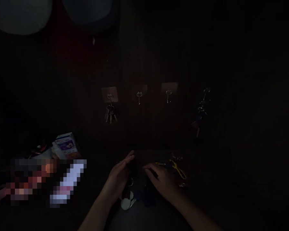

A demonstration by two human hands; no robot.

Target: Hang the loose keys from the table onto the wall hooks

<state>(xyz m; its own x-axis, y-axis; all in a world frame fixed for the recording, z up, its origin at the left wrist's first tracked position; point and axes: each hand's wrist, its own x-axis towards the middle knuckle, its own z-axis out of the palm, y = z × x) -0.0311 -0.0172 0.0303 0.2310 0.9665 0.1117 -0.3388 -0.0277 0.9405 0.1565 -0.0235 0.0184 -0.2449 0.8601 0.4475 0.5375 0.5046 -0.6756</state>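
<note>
In the dim room, the left hand (118, 179) curves half-closed at a dark bunch of keys (128, 189) above a white fob (125, 203), the right hand (162, 183) curves just beside a yellow cord (178, 169), and any grip is too dark to tell.

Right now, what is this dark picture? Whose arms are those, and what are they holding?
A camera worn on a person's head took this picture, so you see what they see, looking forward and down. The arms are that person's own: the left hand and the right hand. The room is very dark. On the wall are three hooks, and keys hang from the left one. More keys hang farther right. On the surface lie a yellow cord and a white tag, and a box sits off to the left. Both hands are curled over something, but it is too dark to tell what.
</note>
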